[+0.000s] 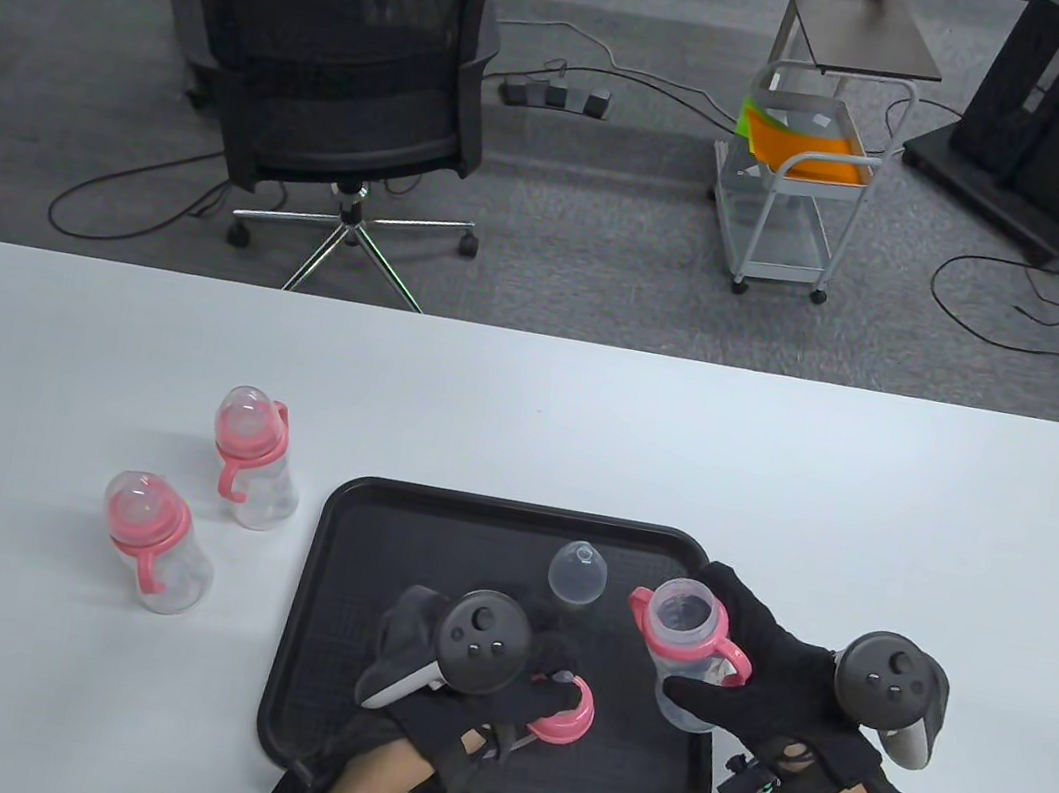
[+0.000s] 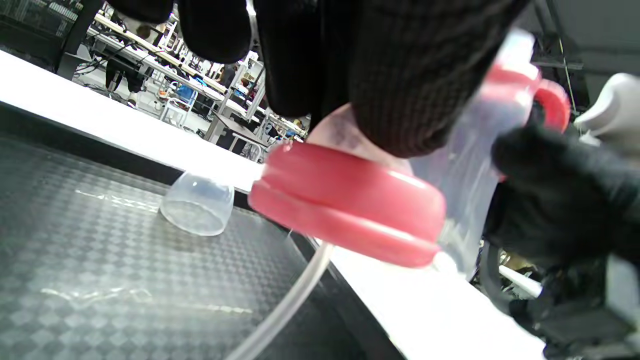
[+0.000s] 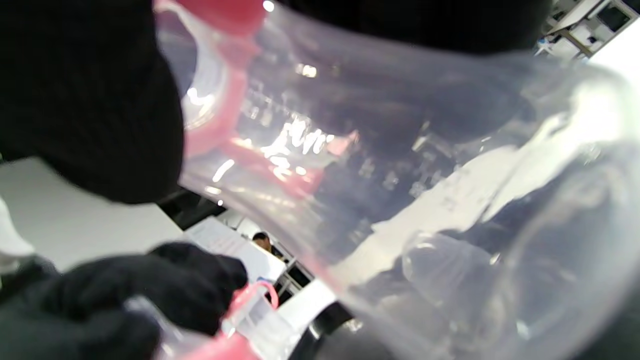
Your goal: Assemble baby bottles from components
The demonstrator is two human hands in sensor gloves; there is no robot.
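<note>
My left hand [image 1: 482, 683] holds a pink screw ring with a nipple and straw [image 1: 565, 715] above the black tray [image 1: 345, 528]; in the left wrist view my fingers [image 2: 400, 75] grip the ring [image 2: 350, 200] from above. My right hand [image 1: 774, 691] grips an open clear bottle with a pink handle collar [image 1: 685, 646], held tilted over the tray's right side; it fills the right wrist view [image 3: 400, 175]. A clear dome cap [image 1: 578, 573] lies on the tray, also in the left wrist view [image 2: 197, 202].
Two assembled bottles with pink collars and caps stand on the white table left of the tray: one farther back [image 1: 254, 457], one nearer [image 1: 153, 541]. An office chair [image 1: 339, 81] and a cart [image 1: 799, 178] stand beyond the table.
</note>
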